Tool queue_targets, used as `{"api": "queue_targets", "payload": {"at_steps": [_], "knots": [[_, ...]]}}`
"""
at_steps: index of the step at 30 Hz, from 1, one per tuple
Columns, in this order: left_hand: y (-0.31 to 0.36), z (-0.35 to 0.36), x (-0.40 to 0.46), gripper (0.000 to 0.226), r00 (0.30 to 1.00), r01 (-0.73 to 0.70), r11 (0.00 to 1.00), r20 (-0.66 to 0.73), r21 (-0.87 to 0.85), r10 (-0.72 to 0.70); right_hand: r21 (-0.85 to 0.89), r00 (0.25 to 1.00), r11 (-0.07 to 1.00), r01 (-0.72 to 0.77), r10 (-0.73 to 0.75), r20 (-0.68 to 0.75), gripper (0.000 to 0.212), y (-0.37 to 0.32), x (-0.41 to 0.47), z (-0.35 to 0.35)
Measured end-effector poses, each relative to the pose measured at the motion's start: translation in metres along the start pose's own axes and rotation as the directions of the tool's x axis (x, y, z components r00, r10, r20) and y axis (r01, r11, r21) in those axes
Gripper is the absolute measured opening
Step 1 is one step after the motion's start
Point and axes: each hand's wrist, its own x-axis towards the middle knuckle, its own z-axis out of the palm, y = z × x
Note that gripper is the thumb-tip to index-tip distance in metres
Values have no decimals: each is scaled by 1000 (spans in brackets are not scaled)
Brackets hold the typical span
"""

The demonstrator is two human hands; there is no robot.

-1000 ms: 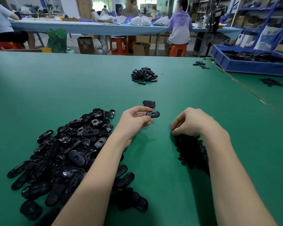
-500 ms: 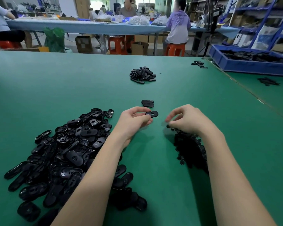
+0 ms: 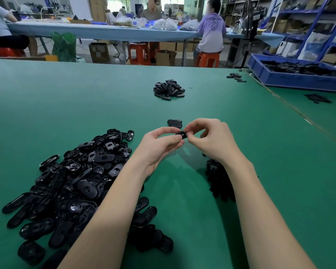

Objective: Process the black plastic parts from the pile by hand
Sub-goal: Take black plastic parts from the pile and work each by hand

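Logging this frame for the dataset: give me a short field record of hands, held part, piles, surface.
left hand: pinches black part
right hand: pinches same part
held part: black, between both hands, above table
big pile: left of arms
small dark pile: under right forearm
far pile: mid-table
table: green

Single head-worn wide-angle view, facing forward and down across green table (image 3: 85,98); close over both forearms.
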Motion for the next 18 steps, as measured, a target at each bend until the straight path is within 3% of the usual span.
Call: {"api": "queue_targets", "payload": {"at_steps": [4, 7, 11, 18], "knots": [[-1, 0, 1, 17, 1000, 5, 1000, -9, -14, -5, -82, 1000, 997, 12, -10, 30, 11, 2, 1, 1], [-2, 1, 1, 16, 1000, -6, 1000, -15, -1, 6, 121, 999, 992, -43, 40, 30, 13, 2, 1, -1], [-2, 0, 1, 17, 1000, -14, 1000, -8, 19, 14, 418, 977, 883, -211, 179, 115, 6, -2, 1, -6], [-1, -1, 2, 17, 1000, -18, 1000, 7, 13, 17, 485, 932, 796, -362, 303, 198, 5, -1, 0, -12]]}}
